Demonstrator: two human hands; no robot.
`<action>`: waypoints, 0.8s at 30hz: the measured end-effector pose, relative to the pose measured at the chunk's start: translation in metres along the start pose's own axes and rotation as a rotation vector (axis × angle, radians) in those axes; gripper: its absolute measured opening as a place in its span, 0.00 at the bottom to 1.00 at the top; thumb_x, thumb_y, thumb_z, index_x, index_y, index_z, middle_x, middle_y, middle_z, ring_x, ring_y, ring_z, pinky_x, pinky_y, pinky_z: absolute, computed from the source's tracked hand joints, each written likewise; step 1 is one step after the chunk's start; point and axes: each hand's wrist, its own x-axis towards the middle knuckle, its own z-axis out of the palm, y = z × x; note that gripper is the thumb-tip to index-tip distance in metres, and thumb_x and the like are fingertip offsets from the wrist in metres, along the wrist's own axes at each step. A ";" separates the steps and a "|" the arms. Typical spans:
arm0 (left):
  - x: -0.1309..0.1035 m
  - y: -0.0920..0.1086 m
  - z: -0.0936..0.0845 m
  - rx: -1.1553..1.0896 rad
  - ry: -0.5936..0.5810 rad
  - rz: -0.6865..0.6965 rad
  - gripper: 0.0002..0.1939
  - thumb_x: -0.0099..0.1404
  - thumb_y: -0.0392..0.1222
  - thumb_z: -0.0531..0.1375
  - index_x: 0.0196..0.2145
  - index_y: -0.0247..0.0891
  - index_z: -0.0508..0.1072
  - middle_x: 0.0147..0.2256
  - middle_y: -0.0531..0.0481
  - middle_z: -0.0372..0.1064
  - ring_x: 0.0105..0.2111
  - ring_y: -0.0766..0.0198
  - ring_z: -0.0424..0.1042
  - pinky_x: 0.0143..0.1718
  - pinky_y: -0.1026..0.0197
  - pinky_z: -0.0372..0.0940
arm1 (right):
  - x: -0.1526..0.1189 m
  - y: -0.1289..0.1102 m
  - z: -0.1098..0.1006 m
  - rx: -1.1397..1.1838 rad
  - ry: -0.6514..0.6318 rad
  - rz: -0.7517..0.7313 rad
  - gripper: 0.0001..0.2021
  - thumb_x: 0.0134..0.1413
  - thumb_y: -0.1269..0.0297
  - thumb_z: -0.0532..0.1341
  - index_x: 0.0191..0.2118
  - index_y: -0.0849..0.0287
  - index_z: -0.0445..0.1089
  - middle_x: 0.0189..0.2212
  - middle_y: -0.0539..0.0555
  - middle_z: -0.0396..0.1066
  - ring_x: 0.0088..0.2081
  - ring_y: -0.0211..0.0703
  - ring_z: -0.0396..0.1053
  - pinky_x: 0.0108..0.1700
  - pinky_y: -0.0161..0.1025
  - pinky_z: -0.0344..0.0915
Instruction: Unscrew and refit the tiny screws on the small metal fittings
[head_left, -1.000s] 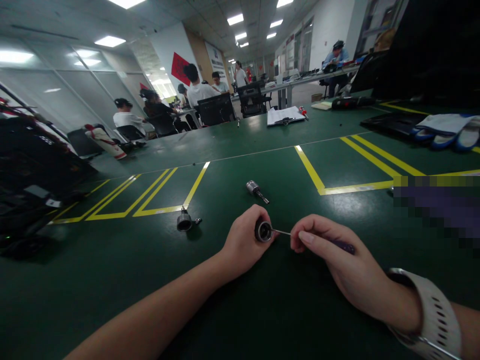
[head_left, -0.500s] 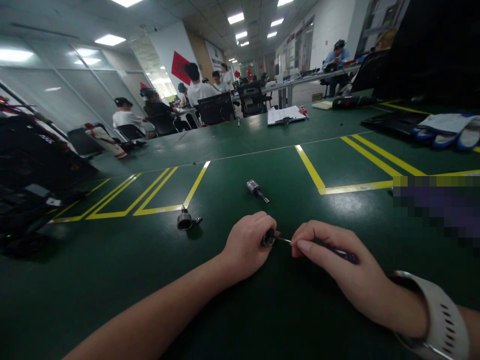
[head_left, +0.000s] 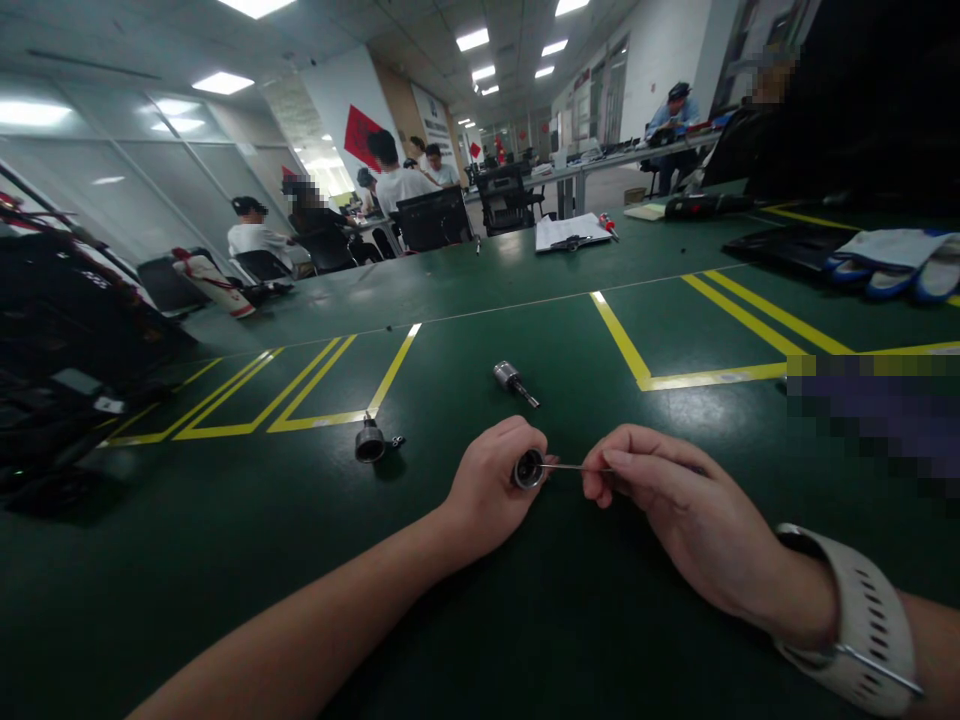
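A person with a pale watch strap point(head_left: 862, 610) works at a green tabletop point(head_left: 187, 580), the fingers of the right hand point(head_left: 675, 500) pinching a driver point(head_left: 562, 467), its handle mostly hidden in the palm. The left hand point(head_left: 491, 490) curls its fingers around a metal socket point(head_left: 529, 469), open end facing the camera; the driver's shaft reaches the socket's side, though whether the tip is seated cannot be told. Work on this piece appears under way rather than finished. A second socket point(head_left: 369, 443) lies to the left with small bits point(head_left: 396, 442) just beside it, and a third socket point(head_left: 510, 378) lies just beyond the left hand; whether either is done or waiting does not show. Open room stretches left of the left forearm and from the third socket to the yellow tape point(head_left: 621, 340) on either side. Farther back are a glove point(head_left: 900, 255) at right and a clipboard point(head_left: 572, 230) near the far edge, with chairs point(head_left: 435, 220) beyond; the near edge is out of view.
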 end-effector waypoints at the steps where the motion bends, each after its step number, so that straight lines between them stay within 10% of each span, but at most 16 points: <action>1: 0.001 0.000 0.000 0.007 0.002 -0.014 0.07 0.61 0.35 0.56 0.26 0.37 0.61 0.25 0.54 0.60 0.26 0.68 0.61 0.27 0.65 0.55 | -0.001 0.000 0.000 -0.052 0.002 -0.021 0.08 0.56 0.65 0.56 0.29 0.59 0.70 0.27 0.51 0.69 0.31 0.40 0.65 0.36 0.39 0.61; 8: 0.002 -0.002 0.002 0.109 -0.037 -0.071 0.08 0.60 0.34 0.56 0.24 0.36 0.61 0.25 0.54 0.58 0.25 0.68 0.59 0.26 0.65 0.53 | -0.006 -0.002 0.003 -0.409 -0.046 -0.146 0.10 0.57 0.63 0.55 0.29 0.59 0.69 0.27 0.51 0.67 0.30 0.41 0.64 0.33 0.39 0.59; 24: -0.001 -0.001 0.000 -0.033 0.014 0.020 0.08 0.60 0.33 0.57 0.25 0.36 0.61 0.25 0.55 0.58 0.26 0.69 0.60 0.27 0.66 0.55 | 0.002 0.001 -0.001 0.145 -0.048 0.059 0.08 0.55 0.67 0.56 0.28 0.60 0.71 0.27 0.52 0.70 0.30 0.39 0.65 0.35 0.38 0.61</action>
